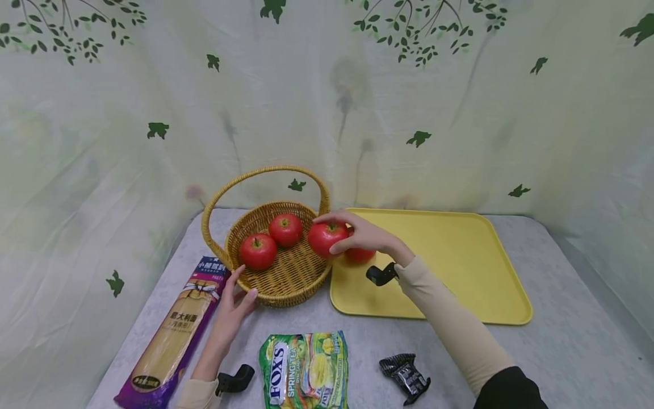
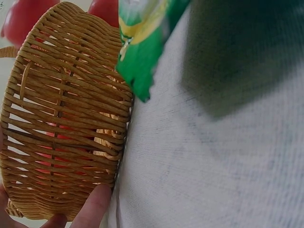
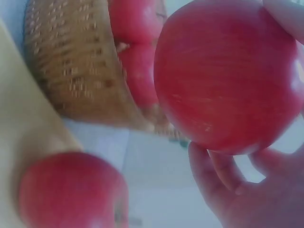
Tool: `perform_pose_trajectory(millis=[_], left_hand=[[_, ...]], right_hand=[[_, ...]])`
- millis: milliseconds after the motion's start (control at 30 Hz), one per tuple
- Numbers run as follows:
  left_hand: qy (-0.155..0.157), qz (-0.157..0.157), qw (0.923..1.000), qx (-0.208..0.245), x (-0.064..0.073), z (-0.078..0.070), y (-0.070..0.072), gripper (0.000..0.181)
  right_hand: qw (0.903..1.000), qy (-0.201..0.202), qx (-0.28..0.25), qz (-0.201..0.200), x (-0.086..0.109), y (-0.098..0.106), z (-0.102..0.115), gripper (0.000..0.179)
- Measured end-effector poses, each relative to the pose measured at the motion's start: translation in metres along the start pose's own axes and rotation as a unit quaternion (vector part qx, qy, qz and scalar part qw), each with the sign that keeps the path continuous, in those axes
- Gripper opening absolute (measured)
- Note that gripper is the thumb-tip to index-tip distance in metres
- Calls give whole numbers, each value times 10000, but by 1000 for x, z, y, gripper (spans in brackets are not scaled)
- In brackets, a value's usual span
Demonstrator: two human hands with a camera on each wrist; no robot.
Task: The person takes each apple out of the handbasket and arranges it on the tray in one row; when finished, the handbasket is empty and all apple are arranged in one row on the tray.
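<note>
My right hand (image 1: 360,232) holds a red apple (image 1: 326,240) between thumb and fingers, over the right rim of a woven basket (image 1: 291,275). Inside the basket sit two other apples, one at the front left (image 1: 258,251) and one behind it (image 1: 286,229). Below the right hand, another apple (image 1: 360,255) rests on a yellow tray (image 1: 434,267). At the basket's front left, my left hand (image 1: 232,309) touches the outside with spread fingers; in the left wrist view a fingertip (image 2: 97,202) lies against the weave low down.
A purple pasta pack (image 1: 174,335) lies left of the basket, beside the left forearm. In front are a green Fox's candy bag (image 1: 305,369) and a small black wrapped packet (image 1: 405,376). The basket's tall handle (image 1: 271,169) arches up. A leaf-patterned curtain (image 1: 327,102) hangs behind.
</note>
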State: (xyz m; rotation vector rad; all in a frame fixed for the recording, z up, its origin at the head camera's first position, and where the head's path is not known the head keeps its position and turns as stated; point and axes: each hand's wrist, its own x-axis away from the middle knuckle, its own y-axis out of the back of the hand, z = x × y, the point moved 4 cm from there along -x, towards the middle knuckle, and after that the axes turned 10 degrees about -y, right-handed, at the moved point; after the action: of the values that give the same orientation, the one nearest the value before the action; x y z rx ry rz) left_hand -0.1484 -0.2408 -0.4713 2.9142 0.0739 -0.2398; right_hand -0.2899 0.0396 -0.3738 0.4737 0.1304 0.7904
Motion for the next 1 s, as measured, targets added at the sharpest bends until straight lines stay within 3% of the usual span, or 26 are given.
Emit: perform_pose_trajectory(millis=[433,733,1000], left_hand=[[-12,-24,9999,-99,0,1,1,63],[12,-34,9999,-107,0,2,2,63],[26,-11,10000,-90,0,3,1,63]], right_hand=[[9898,-638,-637,-1101,59,52,-39,60],[9795,-1043,-444,-1663,90,68,-79,61],[9781,-1039,99,-1802,92,65,-107,64]])
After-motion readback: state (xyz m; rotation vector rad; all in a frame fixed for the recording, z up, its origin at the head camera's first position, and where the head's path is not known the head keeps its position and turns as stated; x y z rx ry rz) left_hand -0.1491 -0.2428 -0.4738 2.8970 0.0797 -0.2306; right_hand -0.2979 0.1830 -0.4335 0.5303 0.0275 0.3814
